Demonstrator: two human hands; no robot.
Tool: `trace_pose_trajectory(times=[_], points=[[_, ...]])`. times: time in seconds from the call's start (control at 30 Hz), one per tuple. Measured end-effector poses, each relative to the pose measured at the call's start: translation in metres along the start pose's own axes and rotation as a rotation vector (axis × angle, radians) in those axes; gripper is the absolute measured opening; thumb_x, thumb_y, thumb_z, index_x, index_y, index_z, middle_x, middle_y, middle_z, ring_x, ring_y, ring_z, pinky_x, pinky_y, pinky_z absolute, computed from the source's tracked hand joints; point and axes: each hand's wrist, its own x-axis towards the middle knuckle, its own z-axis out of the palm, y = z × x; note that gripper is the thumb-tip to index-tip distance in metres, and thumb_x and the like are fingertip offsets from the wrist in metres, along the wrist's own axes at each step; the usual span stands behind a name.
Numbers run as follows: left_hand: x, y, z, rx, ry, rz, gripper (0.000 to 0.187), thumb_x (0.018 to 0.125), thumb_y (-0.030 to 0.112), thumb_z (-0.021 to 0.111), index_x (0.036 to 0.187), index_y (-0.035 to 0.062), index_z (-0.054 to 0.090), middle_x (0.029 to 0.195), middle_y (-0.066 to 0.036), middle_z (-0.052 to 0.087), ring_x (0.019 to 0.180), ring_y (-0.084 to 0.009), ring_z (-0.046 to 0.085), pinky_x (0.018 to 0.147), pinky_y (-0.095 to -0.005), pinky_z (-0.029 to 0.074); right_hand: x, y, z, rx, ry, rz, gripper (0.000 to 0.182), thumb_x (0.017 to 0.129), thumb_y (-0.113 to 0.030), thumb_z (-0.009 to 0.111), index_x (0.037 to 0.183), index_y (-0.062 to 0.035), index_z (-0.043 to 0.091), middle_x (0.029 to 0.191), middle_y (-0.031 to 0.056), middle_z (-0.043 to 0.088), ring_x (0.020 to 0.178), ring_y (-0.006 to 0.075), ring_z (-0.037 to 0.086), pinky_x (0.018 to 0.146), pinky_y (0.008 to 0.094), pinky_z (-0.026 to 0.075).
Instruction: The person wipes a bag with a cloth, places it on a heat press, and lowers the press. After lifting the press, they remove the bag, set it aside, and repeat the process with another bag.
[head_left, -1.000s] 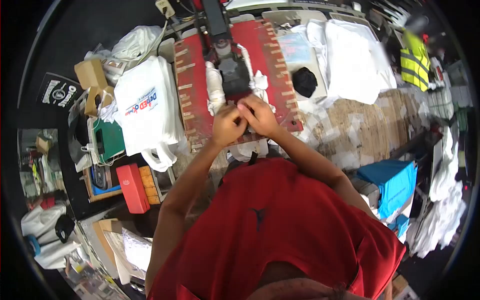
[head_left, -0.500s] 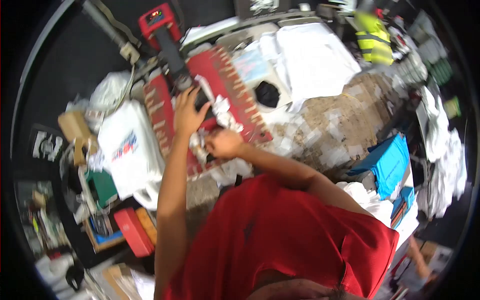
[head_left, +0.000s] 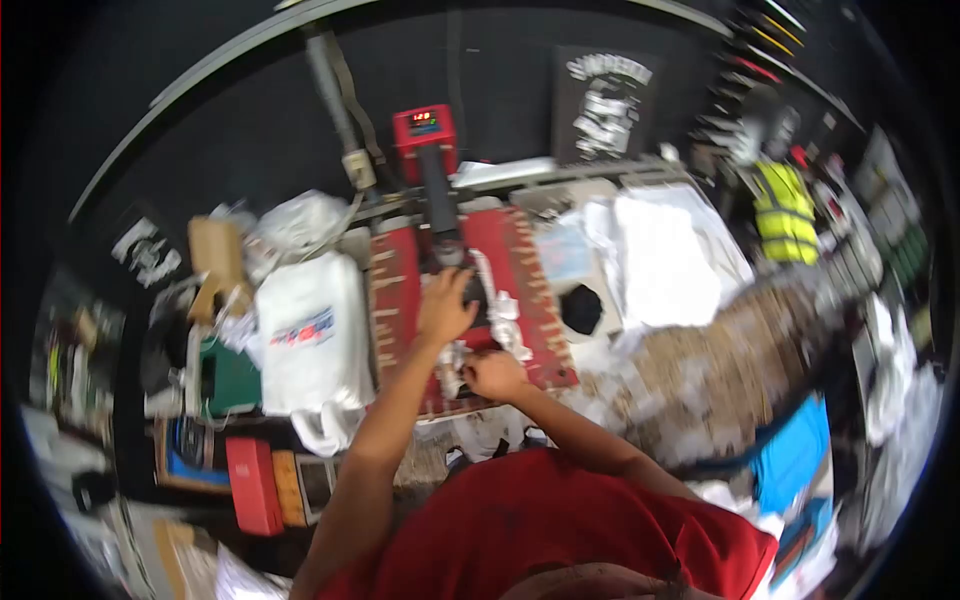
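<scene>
Head view, looking down over a red shirt point(head_left: 560, 520) at a cluttered surface point(head_left: 700, 390). Left hand point(head_left: 445, 308) laid flat, fingers spread and released, on the dark pad of the heat press point(head_left: 465, 285), near the middle of its red platen. Right hand point(head_left: 495, 377) clenched on crumpled white paper point(head_left: 452, 365) at the near edge of the platen, just beside the left wrist. More white scraps point(head_left: 503, 312) strewn along the platen's right half, touching the dark pad. Press arm running back to a red control box point(head_left: 424, 130) at the far edge of the surface. White tote bag point(head_left: 312, 335) with a printed logo lying just left of the press, a green item point(head_left: 228, 380) beyond it toward the left edge. Black cap point(head_left: 582, 308) right of the platen, resting on white fabric point(head_left: 665, 260) spread toward the far right corner. Yellow safety vest point(head_left: 785, 212) hanging well beyond that. Red box point(head_left: 252, 485) near the near left corner. Blue cloth point(head_left: 792, 455) off the near right edge. Whole frame somewhat blurred; finer details not readable.
</scene>
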Motion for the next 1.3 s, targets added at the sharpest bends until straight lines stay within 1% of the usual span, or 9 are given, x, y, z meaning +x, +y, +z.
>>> trace_pose_trajectory(times=[0.67, 0.9, 0.97, 1.0, 1.03, 1.07, 1.13, 1.2, 1.3], points=[[-0.019, 0.004, -0.012, 0.139, -0.146, 0.061, 0.099, 0.074, 0.025, 0.078, 0.155, 0.014, 0.022, 0.154, -0.025, 0.025, 0.131, -0.0435, 0.039, 0.114, -0.0501, 0.031, -0.001, 0.001, -0.004, -0.068, -0.073, -0.082, 0.024, 0.088, -0.028, 0.058, 0.087, -0.0051, 0.065, 0.084, 0.0182, 0.069, 0.079, 0.0354, 0.068, 0.072, 0.0484, 0.053], [-0.026, -0.003, -0.004, -0.006, -0.05, -0.02, 0.087, 0.076, 0.034, 0.078, 0.15, 0.0145, 0.037, 0.155, -0.021, 0.029, 0.136, -0.0464, 0.036, 0.115, -0.0507, 0.028, 0.003, 0.0, -0.006, -0.016, -0.031, -0.233, 0.018, 0.086, -0.021, 0.06, 0.084, -0.0041, 0.065, 0.08, 0.0172, 0.068, 0.074, 0.0334, 0.067, 0.068, 0.0461, 0.054], [-0.033, -0.012, -0.013, -0.182, -0.129, -0.072, 0.079, 0.078, 0.043, 0.078, 0.143, 0.0096, 0.047, 0.149, -0.018, 0.041, 0.135, -0.0392, 0.042, 0.113, -0.049, 0.033, 0.008, 0.0, -0.006, -0.025, -0.029, -0.269, 0.016, 0.085, -0.02, 0.06, 0.083, -0.0041, 0.065, 0.079, 0.0171, 0.067, 0.073, 0.0339, 0.067, 0.067, 0.0466, 0.054], [-0.03, -0.001, -0.072, -0.724, -0.436, -0.217, 0.07, 0.082, 0.046, 0.076, 0.136, 0.0062, 0.055, 0.14, -0.015, 0.053, 0.131, -0.0314, 0.049, 0.11, -0.0464, 0.037, 0.006, 0.0, -0.004, -0.022, 0.013, -0.243, 0.016, 0.084, -0.019, 0.061, 0.083, -0.0042, 0.065, 0.079, 0.0169, 0.067, 0.073, 0.0345, 0.066, 0.067, 0.0468, 0.053], [-0.042, 0.014, -0.129, -0.982, -0.506, -0.141, 0.061, 0.088, 0.044, 0.072, 0.133, 0.0047, 0.057, 0.134, -0.013, 0.059, 0.125, -0.0261, 0.055, 0.107, -0.0423, 0.041, 0.003, 0.002, -0.002, -0.019, 0.054, -0.21, 0.015, 0.084, -0.019, 0.062, 0.083, -0.0044, 0.065, 0.079, 0.0168, 0.067, 0.072, 0.0351, 0.066, 0.067, 0.047, 0.053], [-0.054, 0.016, -0.172, -1.033, -0.523, 0.234, 0.056, 0.089, 0.039, 0.072, 0.13, 0.0033, 0.059, 0.128, -0.014, 0.063, 0.117, -0.0227, 0.061, 0.099, -0.0375, 0.046, 0.003, 0.003, 0.001, -0.045, 0.088, -0.23, 0.016, 0.082, -0.02, 0.064, 0.082, -0.005, 0.066, 0.078, 0.0155, 0.066, 0.071, 0.0345, 0.066, 0.066, 0.0448, 0.054], [-0.1, 0.039, -0.273, -1.251, -0.647, 0.609, 0.059, 0.092, 0.05, 0.065, 0.126, 0.0024, 0.059, 0.12, -0.014, 0.064, 0.104, -0.0275, 0.064, 0.091, -0.0414, 0.051, 0.003, -0.004, -0.002, -0.029, 0.087, -0.225, 0.015, 0.082, -0.02, 0.064, 0.081, -0.0053, 0.065, 0.077, 0.0155, 0.065, 0.07, 0.0343, 0.065, 0.065, 0.045, 0.054], [-0.135, 0.075, -0.353, -0.992, -0.59, 1.151, 0.047, 0.103, 0.037, 0.046, 0.126, -0.0031, 0.054, 0.113, -0.019, 0.06, 0.097, -0.033, 0.062, 0.086, -0.0483, 0.051, 0.003, 0.001, 0.005, -0.018, 0.135, -0.213, 0.015, 0.081, -0.02, 0.065, 0.077, -0.0061, 0.063, 0.073, 0.0146, 0.062, 0.066, 0.0342, 0.063, 0.062, 0.0457, 0.051], [-0.157, 0.132, -0.459, -0.333, -0.681, 1.241, 0.041, 0.102, 0.027, 0.041, 0.121, -0.0041, 0.057, 0.111, -0.019, 0.061, 0.104, -0.033, 0.06, 0.095, -0.0467, 0.051, 0.003, 0.005, 0.007, 0.027, 0.146, -0.253, 0.016, 0.083, -0.019, 0.063, 0.074, -0.0064, 0.061, 0.072, 0.0151, 0.061, 0.066, 0.0348, 0.061, 0.062, 0.0452, 0.051]])
